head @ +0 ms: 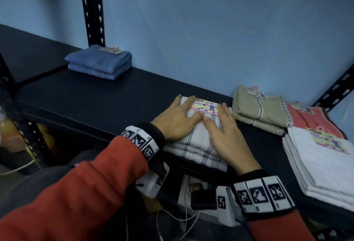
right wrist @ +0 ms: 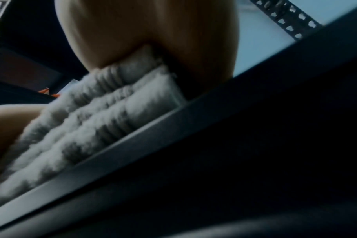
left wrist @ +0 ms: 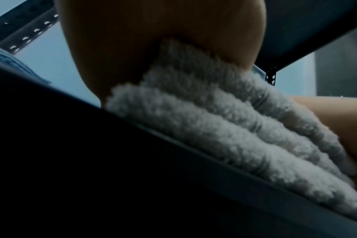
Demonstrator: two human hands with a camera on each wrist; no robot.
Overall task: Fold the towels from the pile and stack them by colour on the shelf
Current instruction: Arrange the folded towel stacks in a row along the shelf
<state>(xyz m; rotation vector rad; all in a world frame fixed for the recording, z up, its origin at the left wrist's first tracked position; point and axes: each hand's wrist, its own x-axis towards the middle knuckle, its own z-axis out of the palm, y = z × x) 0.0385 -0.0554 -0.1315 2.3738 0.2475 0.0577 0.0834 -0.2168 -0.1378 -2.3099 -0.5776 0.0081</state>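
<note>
A folded white towel with thin stripes (head: 197,145) lies at the front edge of the black shelf (head: 115,91). My left hand (head: 178,118) and right hand (head: 226,131) both lie flat on top of it, fingers straight, pressing it down. A paper label (head: 206,106) shows between the fingertips. In the left wrist view the palm (left wrist: 153,48) sits on the thick white towel layers (left wrist: 214,128). The right wrist view shows the palm (right wrist: 153,35) on the same towel (right wrist: 92,120) above the shelf rim (right wrist: 173,128).
A blue folded stack (head: 99,62) sits at the back left by a black upright post (head: 92,9). Beige towels (head: 262,110), a red towel (head: 316,120) and a white pile (head: 321,166) lie to the right. Cables and a box (head: 193,192) lie below the shelf.
</note>
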